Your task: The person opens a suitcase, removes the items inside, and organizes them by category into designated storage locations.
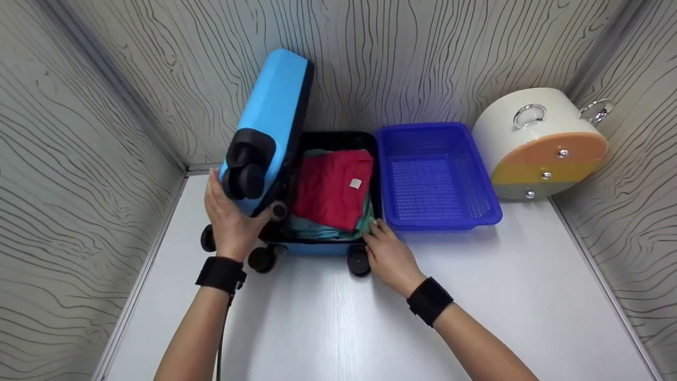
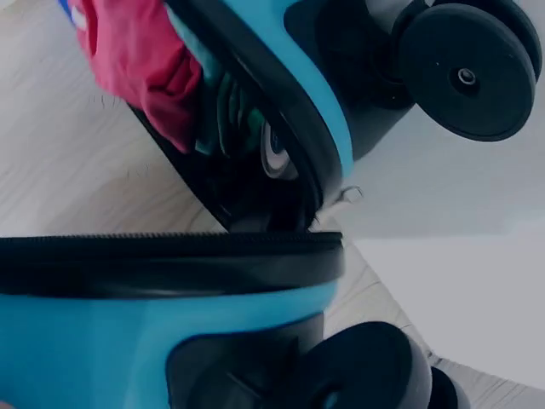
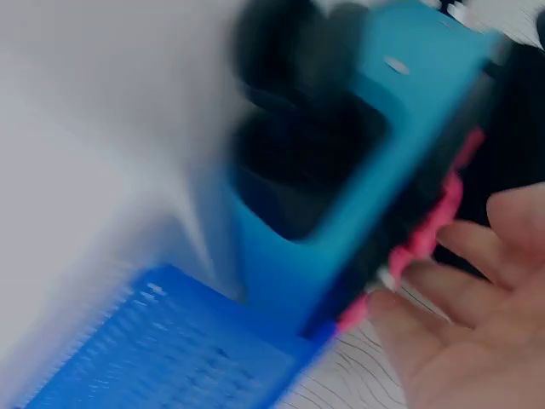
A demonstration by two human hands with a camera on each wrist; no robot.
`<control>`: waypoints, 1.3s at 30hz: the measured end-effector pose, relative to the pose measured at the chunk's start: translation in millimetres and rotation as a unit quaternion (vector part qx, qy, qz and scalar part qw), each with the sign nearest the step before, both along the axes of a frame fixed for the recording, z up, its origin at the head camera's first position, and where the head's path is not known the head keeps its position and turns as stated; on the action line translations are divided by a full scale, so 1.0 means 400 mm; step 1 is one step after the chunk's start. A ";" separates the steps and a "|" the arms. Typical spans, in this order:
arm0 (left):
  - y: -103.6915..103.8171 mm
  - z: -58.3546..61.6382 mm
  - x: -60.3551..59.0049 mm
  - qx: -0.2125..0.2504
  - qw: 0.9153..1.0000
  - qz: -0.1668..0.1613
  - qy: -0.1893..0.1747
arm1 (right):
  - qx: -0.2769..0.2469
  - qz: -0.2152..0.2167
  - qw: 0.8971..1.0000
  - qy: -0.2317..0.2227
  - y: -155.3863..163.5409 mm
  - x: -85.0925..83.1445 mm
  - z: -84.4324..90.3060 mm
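Note:
A small blue suitcase [image 1: 317, 248] with black wheels lies open on the table. Its raised lid [image 1: 275, 100] leans up at the left, wheels toward me. My left hand [image 1: 230, 225] holds the lid's wheel end, fingers on the outer side and thumb near the inner edge. Folded clothes fill the lower half, with a red garment [image 1: 333, 185] bearing a white tag on top and teal and green cloth [image 1: 317, 230] beneath. At the front right corner my right hand [image 1: 394, 256] has its loosely extended fingers right at the rim and the green cloth.
A blue plastic basket [image 1: 489, 211] stands directly right of the suitcase. Beyond it, a cream round-ended box [image 1: 529, 114] with orange, yellow and grey drawer fronts leans near the corner. Wood-patterned walls [image 1: 402, 58] enclose the white table [image 1: 328, 328].

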State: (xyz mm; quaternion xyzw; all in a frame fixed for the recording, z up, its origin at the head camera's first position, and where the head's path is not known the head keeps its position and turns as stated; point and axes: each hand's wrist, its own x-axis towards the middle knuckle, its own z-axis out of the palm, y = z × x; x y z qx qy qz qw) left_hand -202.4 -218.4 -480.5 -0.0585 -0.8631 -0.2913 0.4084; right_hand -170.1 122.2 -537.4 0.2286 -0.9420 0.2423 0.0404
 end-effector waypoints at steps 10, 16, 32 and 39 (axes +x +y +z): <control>-0.091 0.035 0.010 0.223 0.974 -0.027 -0.027 | -0.028 -0.011 0.990 0.135 0.014 -0.001 -0.082; -0.122 0.079 0.047 0.305 0.948 0.000 -0.093 | -0.090 -0.024 0.977 0.191 0.003 -0.027 -0.095; -0.238 0.028 0.072 0.463 0.863 0.020 -0.201 | -0.119 -0.036 0.973 0.192 -0.010 -0.037 -0.104; -0.271 -0.001 0.078 0.510 0.824 0.023 -0.244 | -0.124 -0.028 0.971 0.200 -0.008 -0.031 -0.110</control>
